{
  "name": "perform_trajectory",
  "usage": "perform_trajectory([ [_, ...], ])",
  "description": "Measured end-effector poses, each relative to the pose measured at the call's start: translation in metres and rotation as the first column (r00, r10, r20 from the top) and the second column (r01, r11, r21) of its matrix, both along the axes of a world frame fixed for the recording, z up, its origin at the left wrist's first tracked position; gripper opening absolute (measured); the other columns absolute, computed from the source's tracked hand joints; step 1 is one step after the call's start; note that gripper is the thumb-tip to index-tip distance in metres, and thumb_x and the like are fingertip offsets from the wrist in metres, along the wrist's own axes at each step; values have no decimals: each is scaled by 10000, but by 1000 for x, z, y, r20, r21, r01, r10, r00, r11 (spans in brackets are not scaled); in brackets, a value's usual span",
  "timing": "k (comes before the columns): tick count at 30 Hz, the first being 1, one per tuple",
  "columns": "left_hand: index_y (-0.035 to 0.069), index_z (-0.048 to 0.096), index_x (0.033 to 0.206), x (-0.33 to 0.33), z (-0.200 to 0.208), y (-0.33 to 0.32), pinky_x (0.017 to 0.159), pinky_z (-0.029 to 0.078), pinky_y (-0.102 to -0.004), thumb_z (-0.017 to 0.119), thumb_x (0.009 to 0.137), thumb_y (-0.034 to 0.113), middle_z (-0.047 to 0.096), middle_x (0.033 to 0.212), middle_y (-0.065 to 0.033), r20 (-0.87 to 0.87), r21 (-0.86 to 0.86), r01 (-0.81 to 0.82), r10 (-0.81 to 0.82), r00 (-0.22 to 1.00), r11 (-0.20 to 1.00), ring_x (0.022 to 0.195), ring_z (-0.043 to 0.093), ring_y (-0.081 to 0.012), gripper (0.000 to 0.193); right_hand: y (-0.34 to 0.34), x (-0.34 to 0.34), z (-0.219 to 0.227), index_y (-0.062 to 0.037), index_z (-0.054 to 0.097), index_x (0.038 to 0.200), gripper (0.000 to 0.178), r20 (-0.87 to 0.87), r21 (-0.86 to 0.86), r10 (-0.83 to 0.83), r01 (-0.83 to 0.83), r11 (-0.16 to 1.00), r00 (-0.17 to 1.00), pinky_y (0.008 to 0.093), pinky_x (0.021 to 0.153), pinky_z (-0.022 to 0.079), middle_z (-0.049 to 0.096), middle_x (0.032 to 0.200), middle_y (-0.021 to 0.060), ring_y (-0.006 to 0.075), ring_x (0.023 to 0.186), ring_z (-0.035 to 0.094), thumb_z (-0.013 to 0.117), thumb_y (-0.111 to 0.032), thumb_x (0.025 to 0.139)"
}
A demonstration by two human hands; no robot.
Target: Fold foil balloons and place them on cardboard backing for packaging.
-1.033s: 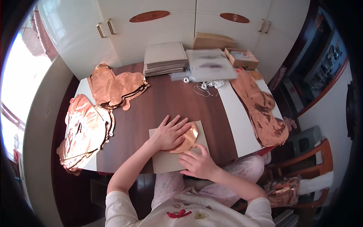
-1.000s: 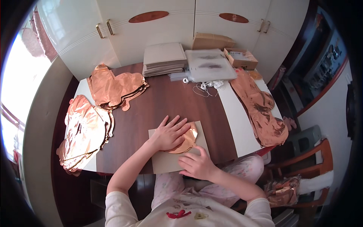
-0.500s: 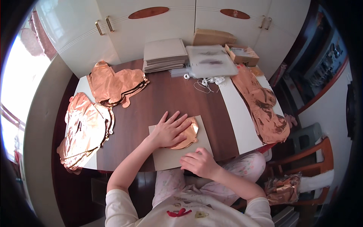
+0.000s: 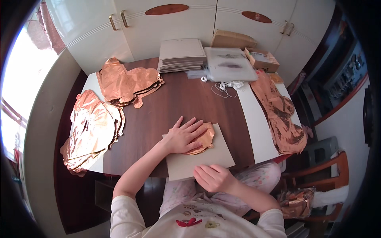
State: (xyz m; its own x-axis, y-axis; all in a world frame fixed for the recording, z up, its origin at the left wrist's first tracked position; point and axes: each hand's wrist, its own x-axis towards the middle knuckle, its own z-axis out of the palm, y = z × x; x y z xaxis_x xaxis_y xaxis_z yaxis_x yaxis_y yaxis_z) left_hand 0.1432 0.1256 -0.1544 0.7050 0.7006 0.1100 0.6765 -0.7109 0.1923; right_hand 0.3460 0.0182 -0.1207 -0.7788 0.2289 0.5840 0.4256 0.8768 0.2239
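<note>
A folded, copper-coloured foil balloon (image 4: 206, 139) lies on a beige cardboard sheet (image 4: 186, 168) at the table's near edge. Pressed flat over the balloon is my left hand (image 4: 183, 137), its fingers spread and its palm covering the left part of the foil. My right hand (image 4: 214, 177) is closed at the near edge of the cardboard, just below the balloon. Its fingers are pressed together, and whatever they may pinch is hidden under them. The sheet's near edge overhangs the table slightly, above my lap.
Stacks of copper foil balloons (image 4: 93, 127) lie at left, more foil (image 4: 281, 115) at right. Along the back stand a cardboard stack (image 4: 182, 55), clear plastic bags (image 4: 230, 65), white string (image 4: 234, 85) and a small box (image 4: 262, 59). A wooden chair (image 4: 337, 174) stands at lower right.
My right hand has come a little nearer to me and closed at the cardboard's near edge. The sheet has turned slightly. The whole view has shifted a little; my left hand stays on the foil.
</note>
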Motion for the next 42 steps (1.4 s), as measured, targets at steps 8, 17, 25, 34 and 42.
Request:
perform_trajectory([
  [8, 192, 319, 1423, 0, 3, -3, 1081, 172, -582, 351, 920, 519, 325, 1457, -106, -10, -44, -21, 21, 1000, 999, 1368, 253, -312, 601, -32, 81, 14, -129, 614, 921, 124, -195, -11, -115, 115, 993, 974, 289, 748, 520, 623, 980, 7, 150, 885, 637, 621, -117, 798],
  [17, 201, 317, 1425, 2, 1, -2, 1077, 182, -581, 353, 921, 523, 324, 1459, -97, -17, 2, -16, 16, 1000, 1000, 1361, 268, -312, 599, -1, 157, 3, -62, 623, 899, 105, -228, 181, -373, 416, 891, 899, 363, 753, 535, 629, 957, 68, 226, 866, 642, 610, -77, 796],
  [25, 206, 291, 1435, 3, -1, -2, 1077, 188, -572, 340, 923, 526, 320, 1463, -87, -66, 42, -19, 21, 998, 999, 1360, 273, -306, 606, 37, 135, -30, -57, 644, 945, 233, 3, -208, -530, 519, 829, 848, 434, 931, 447, 628, 1025, 59, 214, 1029, 589, 666, -166, 740],
  [34, 202, 286, 1437, 2, -1, -3, 1083, 182, -564, 337, 919, 545, 320, 1463, -89, -75, 57, -13, 17, 997, 998, 1364, 266, -299, 624, -11, 78, -28, -157, 655, 1050, 318, 197, -183, -61, 97, 978, 979, 377, 929, 453, 631, 1083, -22, 164, 1036, 583, 660, -301, 767],
  [42, 205, 297, 1432, 0, -1, -4, 1086, 178, -561, 322, 917, 568, 312, 1467, -91, -53, 24, -26, 27, 998, 999, 1366, 260, -302, 631, -36, 117, 15, -159, 618, 962, 190, -230, -62, -34, 20, 998, 973, 316, 808, 527, 646, 1012, 2, 187, 929, 633, 638, -106, 780],
])
